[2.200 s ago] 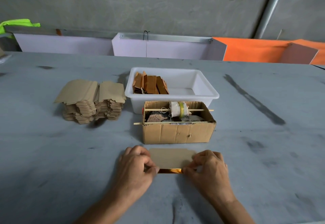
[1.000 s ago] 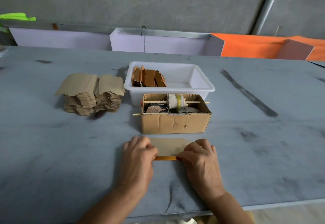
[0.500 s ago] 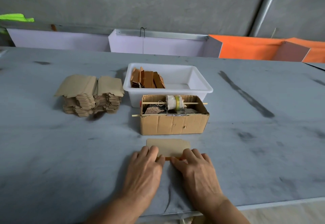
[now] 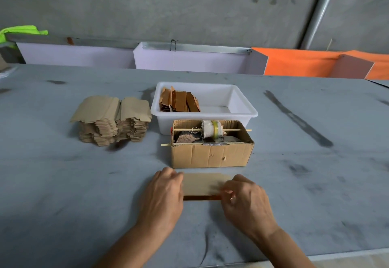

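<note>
A flat brown card blank (image 4: 202, 183) lies on the grey table just in front of a cardboard box (image 4: 211, 155). A shiny gold-orange strip (image 4: 202, 198) shows along its near edge. My left hand (image 4: 162, 198) covers the card's left end, fingers curled over it. My right hand (image 4: 246, 200) is at the card's right end, with fingers bent at the near edge; its fingertips are blurred.
A stack of card blanks (image 4: 111, 120) sits at the left. A white plastic tub (image 4: 242, 107) behind the box holds several folded brown pieces (image 4: 179, 102). Inside the box a spool (image 4: 211, 128) hangs on a stick. The table's front edge (image 4: 336, 255) is near.
My hands have moved apart from the middle of the card to its two ends. The gold strip on the near edge shows again between them.
</note>
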Available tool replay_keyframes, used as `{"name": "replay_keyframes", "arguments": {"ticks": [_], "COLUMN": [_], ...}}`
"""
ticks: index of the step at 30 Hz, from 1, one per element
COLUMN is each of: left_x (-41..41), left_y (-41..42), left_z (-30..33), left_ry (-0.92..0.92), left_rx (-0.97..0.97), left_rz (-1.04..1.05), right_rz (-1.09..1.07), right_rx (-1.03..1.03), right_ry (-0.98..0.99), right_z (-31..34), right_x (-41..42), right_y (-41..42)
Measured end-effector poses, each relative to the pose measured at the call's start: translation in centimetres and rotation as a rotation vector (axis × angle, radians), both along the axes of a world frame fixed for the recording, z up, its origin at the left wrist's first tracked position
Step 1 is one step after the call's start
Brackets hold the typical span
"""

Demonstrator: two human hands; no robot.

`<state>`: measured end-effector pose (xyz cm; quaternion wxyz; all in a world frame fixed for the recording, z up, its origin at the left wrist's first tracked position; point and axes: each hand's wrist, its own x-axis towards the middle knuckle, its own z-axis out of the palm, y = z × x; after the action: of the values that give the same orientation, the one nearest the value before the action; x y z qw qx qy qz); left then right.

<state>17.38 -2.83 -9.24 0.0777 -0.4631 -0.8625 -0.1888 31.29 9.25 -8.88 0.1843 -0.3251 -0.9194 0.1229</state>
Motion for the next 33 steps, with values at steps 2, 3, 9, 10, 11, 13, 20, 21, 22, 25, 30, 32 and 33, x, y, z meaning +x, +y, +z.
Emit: {"name": "replay_keyframes", "arguments": {"ticks": [2,3,9,10,11,13,20,21,22,25,30,32,33], "left_x": [-0.5,-0.6,-1.1,-1.1,-1.2,-1.4,-1.5,-1.6,-1.6,-1.6,-1.6,-1.6,-1.6], "left_y": [1.5,1.9,2.1,2.0,1.9,1.9,2.5,2.6,2.6,2.7,2.7,2.7,2.7], "left_z": [-0.4,-0.6,-1.8,-1.9,-1.8,-1.4,-0.3,-0.2,-0.1,0.3,0.4,0.5,0.5], "left_ry": [-0.047,-0.056,-0.122,-0.147,-0.175,-0.237,-0.285,-0.301,-0.317,-0.349,-0.503,-0.603,-0.635], "left_rx": [0.054,0.041,0.046,0.057,0.065,0.081,-0.027,-0.031,-0.035,-0.059,0.004,0.07,0.098], "left_rz": [0.009,0.011,-0.03,-0.032,-0.028,-0.013,0.027,0.033,0.04,0.055,0.04,-0.002,-0.027], "right_rz": [-0.04,-0.059,-0.046,-0.017,0.012,0.052,0.108,0.111,0.109,0.084,0.107,0.157,0.172], "right_rx": [-0.044,-0.058,-0.133,-0.139,-0.144,-0.157,-0.196,-0.193,-0.19,-0.182,-0.187,-0.171,-0.164], "right_ry": [0.039,0.045,-0.094,-0.113,-0.129,-0.16,-0.134,-0.119,-0.104,-0.043,0.05,0.051,0.054], "right_z": [0.3,0.3,0.1,0.2,0.2,0.5,0.6,0.4,0.3,-0.1,-0.1,-0.2,-0.2], "right_x": [-0.7,-1.0,-2.6,-2.7,-2.9,-3.0,-2.5,-2.4,-2.3,-2.0,-1.9,-2.0,-2.1], "right_y": [0.9,1.4,3.1,3.3,3.4,3.6,3.6,3.5,3.5,3.2,3.1,3.3,3.4]}}
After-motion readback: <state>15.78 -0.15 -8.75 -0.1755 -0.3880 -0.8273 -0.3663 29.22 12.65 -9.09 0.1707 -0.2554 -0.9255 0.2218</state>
